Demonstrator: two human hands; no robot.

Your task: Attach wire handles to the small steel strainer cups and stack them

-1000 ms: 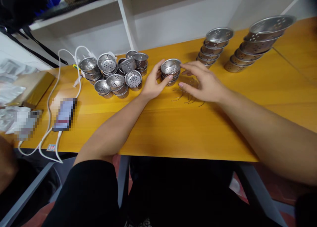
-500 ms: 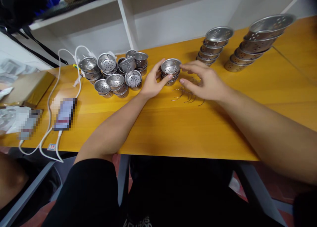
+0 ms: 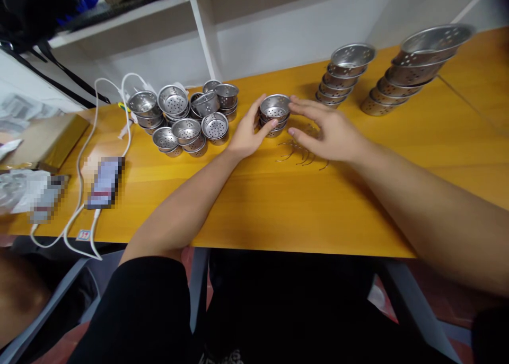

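A short stack of small perforated metal cups stands on the yellow table. My left hand curls round the stack's left side, thumb and fingers pressed to it. My right hand reaches in from the right, fingertips touching the top cup's rim, the other fingers spread above a small heap of thin wire hooks.
A cluster of the same metal cups lies left of my hands. Two leaning stacks of wider perforated bowls stand at the back right. A phone with white cables and plastic packets sit at the left.
My right hand has flattened slightly and its fingers have slid along the top cup's rim. The left hand and the stack have stayed put.
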